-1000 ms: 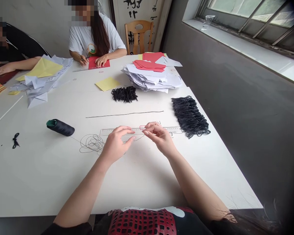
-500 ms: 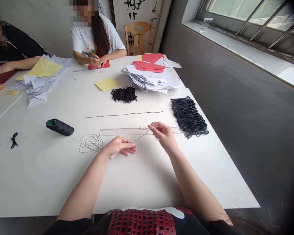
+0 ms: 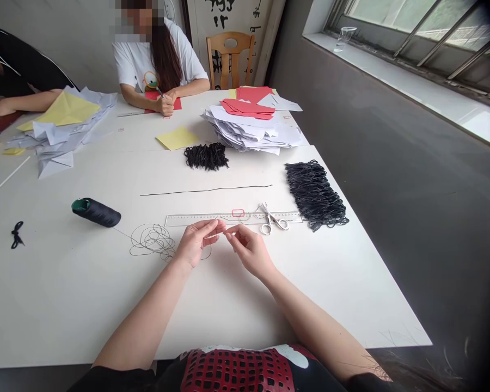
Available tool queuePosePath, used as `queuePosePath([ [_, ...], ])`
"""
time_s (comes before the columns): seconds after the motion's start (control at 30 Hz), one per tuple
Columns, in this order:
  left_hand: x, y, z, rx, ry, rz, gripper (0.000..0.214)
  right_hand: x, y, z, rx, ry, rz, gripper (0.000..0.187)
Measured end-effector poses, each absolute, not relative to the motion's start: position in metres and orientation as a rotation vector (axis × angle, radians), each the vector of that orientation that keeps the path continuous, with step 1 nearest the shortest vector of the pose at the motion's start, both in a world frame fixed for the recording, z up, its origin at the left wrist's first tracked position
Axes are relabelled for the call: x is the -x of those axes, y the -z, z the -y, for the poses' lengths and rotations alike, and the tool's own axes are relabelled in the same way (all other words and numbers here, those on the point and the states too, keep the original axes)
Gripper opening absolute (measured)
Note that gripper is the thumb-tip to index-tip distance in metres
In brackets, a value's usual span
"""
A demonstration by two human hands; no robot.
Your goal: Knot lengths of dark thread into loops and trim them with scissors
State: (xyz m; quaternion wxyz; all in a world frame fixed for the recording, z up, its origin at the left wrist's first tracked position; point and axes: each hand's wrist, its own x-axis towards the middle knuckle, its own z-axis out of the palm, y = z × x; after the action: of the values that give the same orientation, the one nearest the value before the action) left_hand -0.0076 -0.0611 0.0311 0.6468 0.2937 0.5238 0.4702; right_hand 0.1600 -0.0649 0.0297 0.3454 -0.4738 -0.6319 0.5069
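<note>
My left hand (image 3: 198, 239) pinches the dark thread near the middle of the table, thumb against forefinger. Close to its fingertips, my right hand (image 3: 248, 247) also pinches the thread, though the strand between them is barely visible. Loose loops of thread (image 3: 153, 239) lie left of my left hand and run to a black spool (image 3: 98, 212) on its side. Behind both hands lies a clear ruler (image 3: 196, 219) with a red mark. Small silver scissors (image 3: 268, 218) rest across its right part. Farther back, a single straight black cord (image 3: 206, 190) is laid out.
Bundled black cord loops (image 3: 316, 195) lie at the right edge, with a smaller black bundle (image 3: 206, 157) farther back. Behind it stands a paper stack (image 3: 249, 130). A small black knot (image 3: 17, 235) is at left. Across the table, a person (image 3: 159, 65) writes on red paper; another sits far left.
My right hand has moved left and down to my left hand, uncovering the scissors. My left hand has risen slightly. The writing person's hand has shifted.
</note>
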Motion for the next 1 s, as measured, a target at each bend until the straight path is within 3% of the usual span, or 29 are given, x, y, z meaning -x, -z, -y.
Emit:
queuePosePath([
  [0.53,-0.003,-0.023,0.064,-0.674,-1.194,-1.161,0.034,-0.141,-0.014,0.066,1.023,-1.691,1.307,0.033],
  [0.73,-0.005,-0.023,0.065,-0.629,-1.195,-1.140,0.033,-0.148,-0.023,0.067,1.096,-1.610,1.498,0.045],
  [1.0,-0.008,-0.021,0.067,-0.672,-1.153,-1.041,0.028,-0.160,-0.027,0.061,1.257,-1.467,1.391,0.037],
])
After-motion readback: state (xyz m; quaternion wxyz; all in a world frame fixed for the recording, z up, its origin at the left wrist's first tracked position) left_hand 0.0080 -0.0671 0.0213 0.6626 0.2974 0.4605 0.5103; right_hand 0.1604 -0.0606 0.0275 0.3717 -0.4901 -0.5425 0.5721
